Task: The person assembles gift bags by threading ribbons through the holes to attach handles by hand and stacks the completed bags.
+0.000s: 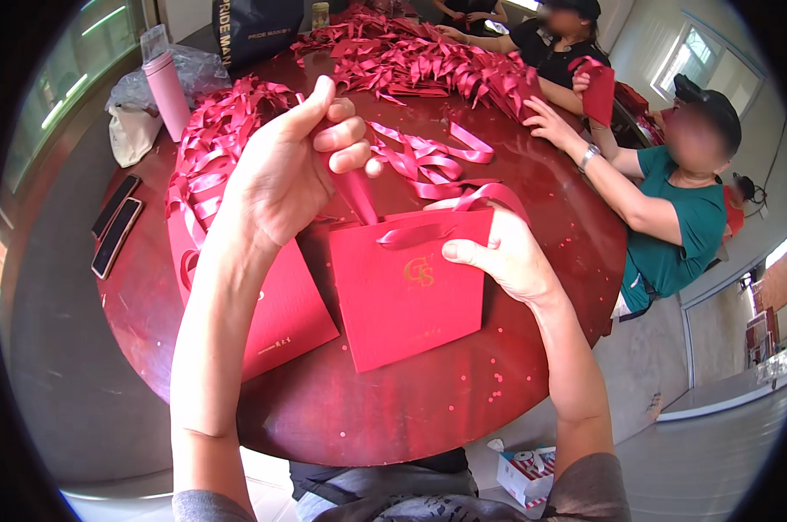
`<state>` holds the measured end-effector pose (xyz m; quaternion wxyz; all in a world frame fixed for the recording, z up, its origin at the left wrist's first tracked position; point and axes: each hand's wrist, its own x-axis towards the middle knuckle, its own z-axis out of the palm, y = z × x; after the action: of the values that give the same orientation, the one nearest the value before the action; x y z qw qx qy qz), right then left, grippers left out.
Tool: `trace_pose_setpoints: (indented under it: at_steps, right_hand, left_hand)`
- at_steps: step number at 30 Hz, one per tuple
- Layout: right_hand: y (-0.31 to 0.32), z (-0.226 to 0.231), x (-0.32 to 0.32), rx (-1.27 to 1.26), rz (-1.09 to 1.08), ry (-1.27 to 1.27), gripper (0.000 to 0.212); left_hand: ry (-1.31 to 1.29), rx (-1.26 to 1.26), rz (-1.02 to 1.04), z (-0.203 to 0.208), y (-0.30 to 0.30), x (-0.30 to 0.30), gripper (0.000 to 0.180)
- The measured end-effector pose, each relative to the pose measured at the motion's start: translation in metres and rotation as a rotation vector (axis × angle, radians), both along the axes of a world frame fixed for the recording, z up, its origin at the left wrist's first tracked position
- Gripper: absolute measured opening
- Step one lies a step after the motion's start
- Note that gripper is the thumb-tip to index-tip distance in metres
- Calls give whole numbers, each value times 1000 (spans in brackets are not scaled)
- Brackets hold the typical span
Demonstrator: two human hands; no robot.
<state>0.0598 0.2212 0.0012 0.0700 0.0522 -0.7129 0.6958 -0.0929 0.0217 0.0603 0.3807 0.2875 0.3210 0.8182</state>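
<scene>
A red paper gift bag (402,304) with a gold emblem stands in front of me near the table's front edge, a little tilted. My right hand (511,252) grips its upper right edge, thumb on the front face and the other fingers hidden behind. My left hand (302,165) is closed and raised above the bag, with a red satin ribbon (354,191) running taut from it down to the bag's top. A short loop of ribbon (411,233) crosses the front just below the rim. Another red bag (289,304) lies flat beside it, partly behind my left forearm.
Beribboned bags (420,56) are heaped along the far side of the round table (367,418), and more at left. Loose ribbons (437,157) lie mid-table. Two phones (115,235) and a pink bottle (166,91) sit at left. At right, a co-worker in green (680,209) reaches in.
</scene>
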Motion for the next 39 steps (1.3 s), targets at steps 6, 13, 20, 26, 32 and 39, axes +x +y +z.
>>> trace_pose_setpoints:
  at_steps: [6, 13, 20, 26, 32, 39]
  right_hand:
    - [-1, -5, -4, -24, -2, -63, 41]
    - [-13, -8, -13, -294, -10, -83, 48]
    - [-44, 42, -40, -561, 150, 70, 31]
    - [-99, 17, -87, 21, -107, 7, 18]
    - [-105, -23, -97, 568, -77, 11, 53]
    - [-119, -22, -80, 690, 60, 46, 85]
  left_hand:
    - [304, -243, 345, 13, -6, 9, 30]
    - [924, -290, 1221, 63, -70, 25, 37]
    - [1077, -122, 1453, 80, -138, 36, 37]
    - [1117, -43, 1502, 72, -171, 37, 37]
    - [1131, -6, 1524, 62, -183, 33, 37]
    - [1144, 22, 1542, 57, -182, 31, 37]
